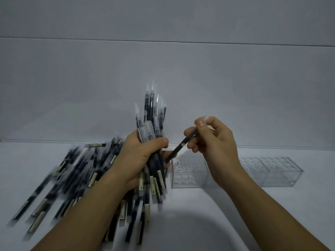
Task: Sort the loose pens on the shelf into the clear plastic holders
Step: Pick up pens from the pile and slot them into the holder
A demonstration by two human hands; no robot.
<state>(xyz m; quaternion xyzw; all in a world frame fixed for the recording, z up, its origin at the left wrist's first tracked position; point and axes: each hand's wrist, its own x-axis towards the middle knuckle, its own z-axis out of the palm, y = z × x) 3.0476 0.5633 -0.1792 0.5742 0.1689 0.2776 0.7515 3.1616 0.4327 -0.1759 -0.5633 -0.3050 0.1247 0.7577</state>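
— Fingers [161, 141] of the left hand [143, 156]: what have they got?

— They are clenched round a bundle of pens [152, 113], held upright just left of the near clear holder [188, 176]. The capped ends point up and the labelled ends hang below the palm.

— What lies around that holder?

— Left of it, a loose pile of pens [72, 171] sprawls over the white shelf [199, 214], blurred. Right of it stands a second clear holder [272, 171]; the right wrist hides where the two meet. Both show rows of round holes on top. Behind it rises a plain pale wall [163, 69].

— Anything in the way?

— The left hand and its bundle cover the holder's left edge. The right hand [215, 147] hangs above the holder, and its forearm crosses the right end.

— And the right hand's fingers [190, 132]?

— Curled, with the thumb pinching a single dark pen [178, 148] near its upper end. The pen slants down and left, its lower tip above the holder's top left corner, close to the left hand. Whether it touches that hand, I cannot tell.
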